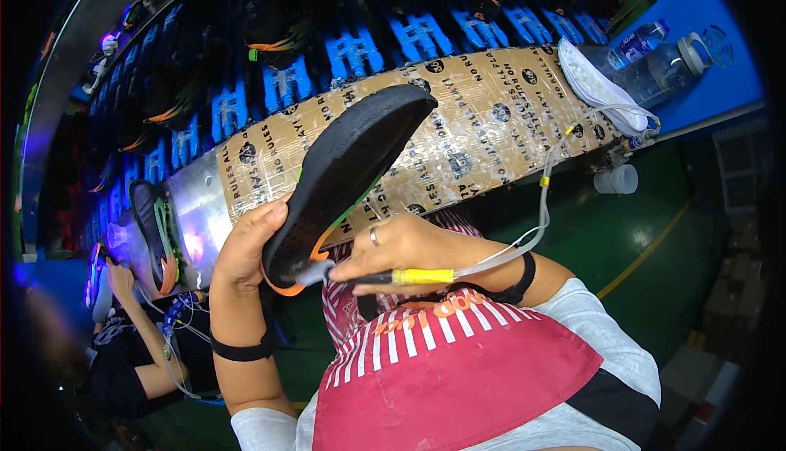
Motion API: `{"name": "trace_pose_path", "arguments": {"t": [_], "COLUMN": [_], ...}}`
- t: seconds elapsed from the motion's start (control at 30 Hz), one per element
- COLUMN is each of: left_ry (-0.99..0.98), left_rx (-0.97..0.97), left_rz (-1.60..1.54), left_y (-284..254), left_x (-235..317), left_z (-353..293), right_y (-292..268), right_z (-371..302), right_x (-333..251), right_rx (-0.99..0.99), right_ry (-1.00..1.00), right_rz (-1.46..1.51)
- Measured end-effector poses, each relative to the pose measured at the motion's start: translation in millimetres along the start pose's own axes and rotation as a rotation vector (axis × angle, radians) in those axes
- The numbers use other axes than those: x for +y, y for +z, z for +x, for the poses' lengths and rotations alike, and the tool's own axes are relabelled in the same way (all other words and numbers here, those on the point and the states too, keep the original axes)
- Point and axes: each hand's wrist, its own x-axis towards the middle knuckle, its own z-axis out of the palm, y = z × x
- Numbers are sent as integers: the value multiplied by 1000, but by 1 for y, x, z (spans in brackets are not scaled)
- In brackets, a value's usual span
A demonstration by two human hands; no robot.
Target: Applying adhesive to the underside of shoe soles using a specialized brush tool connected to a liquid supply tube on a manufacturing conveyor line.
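Note:
My left hand (246, 246) grips a black shoe sole (352, 152) near its heel end, thumb on the near edge. The sole is tilted up over the bench, with orange and green trim along its rim. In my right hand (401, 246) is a glue brush (422, 277) with a dark handle and yellow tape, fed by a clear tube (524, 242). Its pale bristles touch the inside of the sole at the orange heel end. My right fingers are wrapped round the handle.
Printed brown cardboard (483, 115) covers the bench. Beyond it runs a line of blue holders (352, 54) with soles on it. A white sole-shaped pad (602, 87) and clear bottles (663, 66) lie at the right. At left sit another sole (151, 230) and a co-worker's hand (121, 279).

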Motion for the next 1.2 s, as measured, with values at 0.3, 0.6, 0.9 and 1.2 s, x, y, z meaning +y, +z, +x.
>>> {"name": "trace_pose_path", "arguments": {"t": [0.3, 0.6, 0.9, 1.2], "left_ry": [-93, -51, 676, 251], "left_rx": [10, 231, 297, 60], "left_rz": [166, -3, -650, -983], "left_y": [6, -9, -9, 28], "left_x": [5, -19, -47, -89], "left_z": [3, 9, 9, -7], "right_y": [-2, -10, -45, -49], "right_z": [-5, -8, -4, -7], "right_x": [3, 5, -2, -7], "right_rx": [-177, -189, 437, 623], "right_ry": [-5, -18, 310, 606], "right_rz": [-57, -12, 254, 505]}}
